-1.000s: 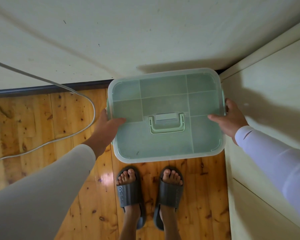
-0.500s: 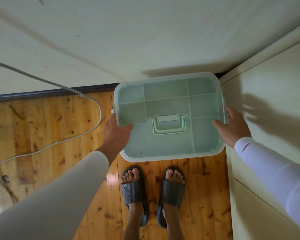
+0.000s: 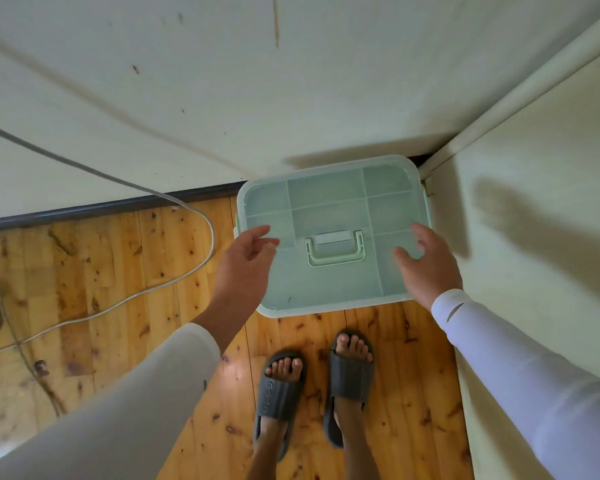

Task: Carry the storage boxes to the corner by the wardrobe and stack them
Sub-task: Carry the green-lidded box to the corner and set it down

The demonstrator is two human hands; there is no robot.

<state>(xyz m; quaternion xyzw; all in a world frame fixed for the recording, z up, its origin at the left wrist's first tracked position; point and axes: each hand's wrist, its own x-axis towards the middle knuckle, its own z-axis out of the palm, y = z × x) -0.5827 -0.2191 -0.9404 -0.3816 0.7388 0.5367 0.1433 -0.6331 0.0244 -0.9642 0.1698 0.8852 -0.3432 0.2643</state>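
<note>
A pale green storage box with a translucent lid and a green folding handle sits in the corner between the wall and the wardrobe. My left hand hovers over the box's left edge with relaxed fingers, holding nothing. Over the right edge my right hand is also loose and off the box. Whether another box lies under this one is hidden.
A grey cable loops over the wooden floor at the left, along the dark skirting board. My two feet in grey slippers stand just in front of the box. The wardrobe side closes off the right.
Both hands gripped the box's sides one second ago; now they have let go and lifted above the lid. The box has gone down into the corner and rests there.
</note>
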